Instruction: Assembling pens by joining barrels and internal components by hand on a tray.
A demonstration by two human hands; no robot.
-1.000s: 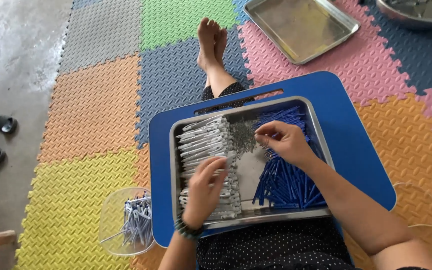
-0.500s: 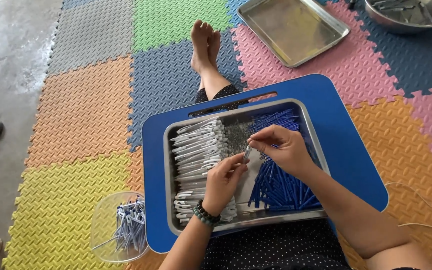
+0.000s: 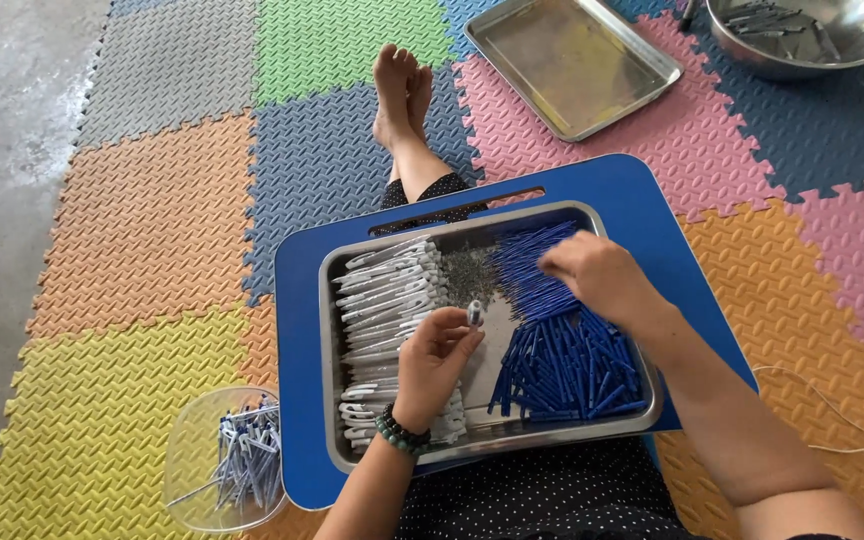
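A steel tray (image 3: pixel 330 330) rests on a blue lap board (image 3: pixel 652 200) over my legs. White pen casings (image 3: pixel 387 300) are stacked in its left half, and blue pen refills (image 3: pixel 567 365) are heaped in its right half. My left hand (image 3: pixel 434 362) pinches a small grey pen piece (image 3: pixel 473 313) upright above the tray's middle. My right hand (image 3: pixel 597 275) reaches into the top of the blue refill pile, fingers bent down on it; whether it grips one is hidden.
A clear plastic bowl (image 3: pixel 192 440) with assembled pens sits on the yellow mat at lower left. An empty steel tray (image 3: pixel 572 60) and a steel bowl (image 3: pixel 802 35) of parts lie at the back right. Bare concrete floor (image 3: pixel 2 100) lies left of the mats.
My left hand rose off the white casings holding a small grey piece. My right hand moved away from it to the right, onto the blue refills.
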